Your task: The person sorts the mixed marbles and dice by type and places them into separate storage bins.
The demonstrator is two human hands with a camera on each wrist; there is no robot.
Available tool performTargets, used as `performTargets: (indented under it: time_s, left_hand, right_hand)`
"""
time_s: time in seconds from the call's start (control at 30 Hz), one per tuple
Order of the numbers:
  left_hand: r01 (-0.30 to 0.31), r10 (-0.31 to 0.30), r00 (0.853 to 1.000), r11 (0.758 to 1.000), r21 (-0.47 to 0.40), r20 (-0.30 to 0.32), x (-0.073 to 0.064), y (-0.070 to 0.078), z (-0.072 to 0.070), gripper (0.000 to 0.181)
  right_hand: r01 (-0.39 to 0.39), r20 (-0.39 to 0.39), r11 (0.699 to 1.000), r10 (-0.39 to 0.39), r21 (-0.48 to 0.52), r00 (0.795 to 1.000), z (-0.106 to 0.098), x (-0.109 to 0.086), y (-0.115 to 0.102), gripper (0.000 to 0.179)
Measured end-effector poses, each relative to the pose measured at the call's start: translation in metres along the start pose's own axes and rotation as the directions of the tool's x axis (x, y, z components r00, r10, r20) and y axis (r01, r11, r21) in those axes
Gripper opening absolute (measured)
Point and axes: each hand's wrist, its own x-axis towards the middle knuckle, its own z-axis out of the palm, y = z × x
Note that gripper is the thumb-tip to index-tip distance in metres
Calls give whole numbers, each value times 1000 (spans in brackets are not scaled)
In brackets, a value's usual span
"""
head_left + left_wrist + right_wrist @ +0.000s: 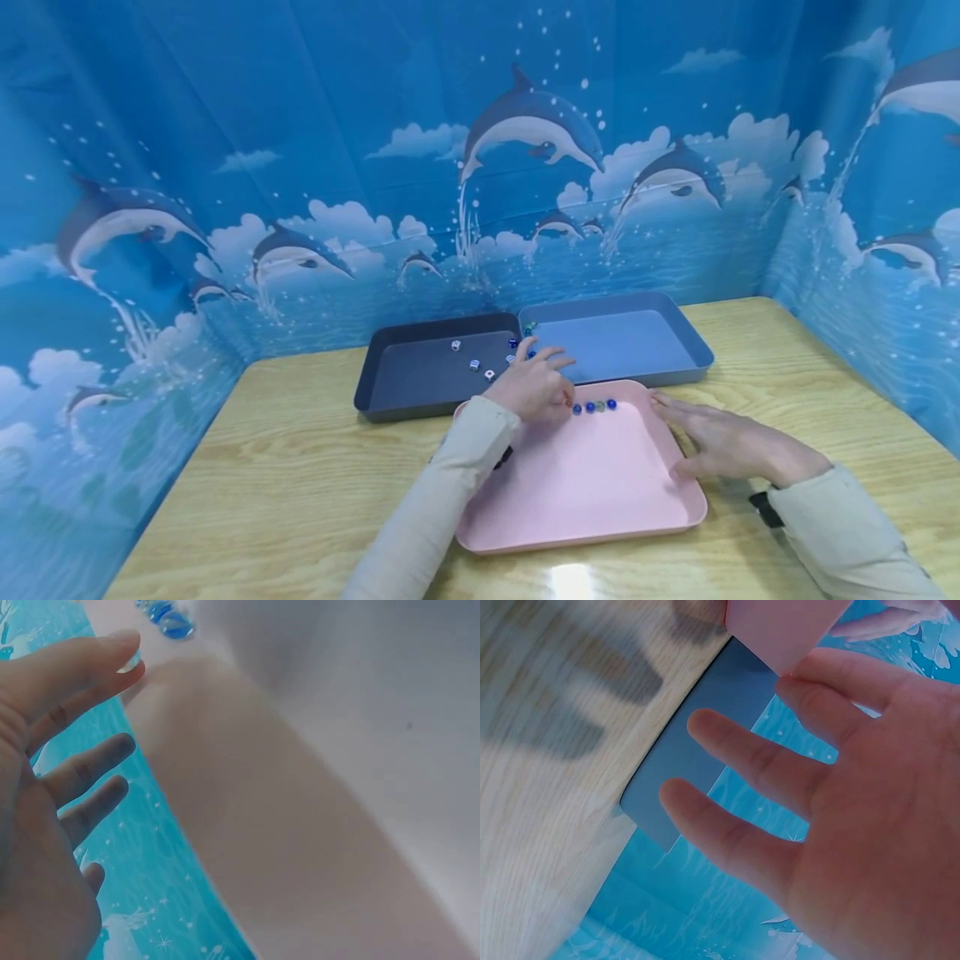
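Note:
My left hand [534, 390] reaches over the far left part of the pink tray [585, 500]. Between its thumb and index finger it pinches a small clear glass marble [129, 664]; the other fingers are spread. Just right of those fingertips, several blue and greenish marbles [590, 407] lie in a row along the tray's far wall; some show at the top of the left wrist view. On the tray's right side, my right hand [738, 442] rests with extended fingers at the rim. In the right wrist view its fingertips meet the tray's pink corner [780, 630].
Behind the pink tray stand a black tray [412, 379] with several white dice [475, 365], and a blue tray [622, 333] with marbles [528, 330] at its left end. All sit on a wooden table [300, 475], enclosed by a dolphin-print curtain [360, 125].

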Motion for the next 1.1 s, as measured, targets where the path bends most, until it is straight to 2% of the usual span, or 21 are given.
performTargets:
  time_s: [0.33, 0.53, 0.73, 0.9, 1.1]
  left_hand:
    - [30, -31, 998, 999, -23, -49, 1, -6, -11, 11]
    - [85, -85, 993, 996, -5, -79, 3, -16, -12, 12]
    - [142, -144, 987, 990, -27, -74, 8, -27, -10, 11]
    - [216, -220, 972, 975, -58, -79, 14, -39, -12, 11]
    - [310, -324, 943, 939, -147, -82, 22, -53, -18, 11]
  right_hand:
    - [-1, 5, 1000, 1, 0, 1000, 0, 0, 0, 96]
    - [-4, 2, 1000, 4, -11, 1000, 0, 0, 0, 96]
    - [0, -2, 1000, 0, -9, 1000, 0, -1, 0, 96]
    - [9, -8, 1000, -9, -9, 1000, 0, -1, 0, 95]
    - [0, -3, 1000, 0, -5, 1000, 0, -1, 0, 96]
